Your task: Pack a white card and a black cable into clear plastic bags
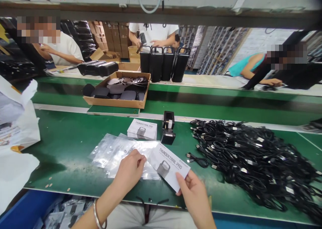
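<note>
Two bare hands are ours at the near edge of the bench: our left hand, with one silver bangle on its wrist, is curled closed over the edge of a white rectangular paper card printed Thundertrail Pro, and our right hand pinches the card's lower corner between thumb and fingers. The work in hand is this one card, held just over a loose layer of clear plastic bags, their number hard for us to tell. Both lie on a green-topped workbench. Beside them we count one small white printed cardboard box, one black tape dispenser and one coiled black cable, next to a heap of black cables too tangled to count. Farther off sits one brown cardboard tray of flat dark pads, roughly ten, then four upright black handled cases, two more lying down, and three co-workers.
</note>
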The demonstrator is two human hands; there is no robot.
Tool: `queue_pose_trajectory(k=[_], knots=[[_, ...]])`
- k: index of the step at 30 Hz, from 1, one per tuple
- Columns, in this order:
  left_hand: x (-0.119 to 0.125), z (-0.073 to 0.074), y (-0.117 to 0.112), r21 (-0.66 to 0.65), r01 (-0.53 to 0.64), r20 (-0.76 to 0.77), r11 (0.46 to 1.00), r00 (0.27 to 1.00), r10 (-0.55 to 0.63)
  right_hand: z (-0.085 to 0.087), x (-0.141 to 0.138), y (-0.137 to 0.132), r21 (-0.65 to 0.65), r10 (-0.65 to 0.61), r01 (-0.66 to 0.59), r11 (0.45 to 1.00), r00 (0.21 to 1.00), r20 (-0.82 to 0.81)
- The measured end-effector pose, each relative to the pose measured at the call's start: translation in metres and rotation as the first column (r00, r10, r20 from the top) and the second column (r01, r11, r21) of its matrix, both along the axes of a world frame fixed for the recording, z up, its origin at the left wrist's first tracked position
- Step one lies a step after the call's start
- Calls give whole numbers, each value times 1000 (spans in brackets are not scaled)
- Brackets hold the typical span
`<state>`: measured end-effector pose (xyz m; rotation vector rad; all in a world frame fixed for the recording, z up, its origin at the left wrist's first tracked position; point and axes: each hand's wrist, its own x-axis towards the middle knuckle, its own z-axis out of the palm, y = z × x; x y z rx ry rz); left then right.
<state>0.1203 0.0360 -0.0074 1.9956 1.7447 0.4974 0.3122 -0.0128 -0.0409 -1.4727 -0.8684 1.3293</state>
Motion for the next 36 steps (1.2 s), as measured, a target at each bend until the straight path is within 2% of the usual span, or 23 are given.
queue_pose_trajectory(k=[5, 10, 14, 19, 23, 26, 30, 34, 36], knots=[[1, -2, -1, -25, 9, 43, 1000, 999, -8, 4, -4, -3, 10, -13, 12, 1000, 996, 89], [0, -4, -3, -54, -33, 157, 998, 987, 41, 10, -4, -9, -142, 118, -109, 984, 991, 57], [-2, -7, -4, -80, -2, 140, 997, 990, 13, 11, -3, -12, -233, 202, -190, 954, 979, 28], [0, -12, -3, -84, 45, 72, 995, 997, -39, 15, 4, -4, -158, 284, -268, 950, 955, 87], [1, -10, -2, -42, 79, 30, 996, 997, -78, 25, 17, -1, -153, 461, -448, 881, 885, 62], [0, -6, -2, -40, 81, 43, 996, 996, -79, 33, 22, -1, -198, 505, -497, 845, 863, -12], [-1, -7, -7, -14, 79, 127, 997, 989, -77, 30, 24, 0, -263, 463, -462, 847, 884, -61], [-2, -13, -10, 23, 90, 157, 996, 983, -92, 16, 26, 1, -246, 324, -311, 918, 946, 13], [-1, -15, -11, 29, 97, 155, 995, 983, -100, 13, 26, 2, -224, 294, -281, 933, 955, 26]])
